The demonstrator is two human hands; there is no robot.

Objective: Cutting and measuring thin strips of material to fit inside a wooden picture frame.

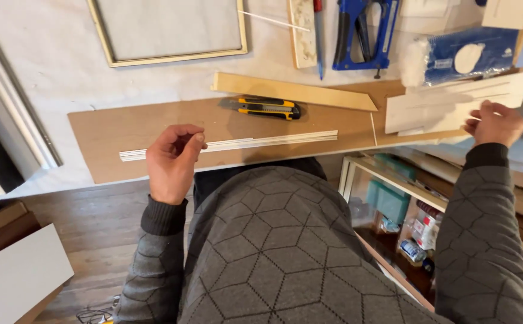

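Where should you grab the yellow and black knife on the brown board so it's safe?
Probably grip the knife from above, around its thick yellow-and-black handle near the right end. It lies flat on the board, and the grey pointed blade end faces left, so fingers should stay away from that side. Both hands are away from it.

A white-covered table (51, 54) carries a long brown hardboard sheet (129, 129), a pale wooden frame (171, 58), a blue staple gun (363, 30) and a blue packet (465, 54). On the sheet lie a white ribbed strip (261, 141), a yellow-and-black utility knife (264, 108) and a tapered wooden batten (291, 91).
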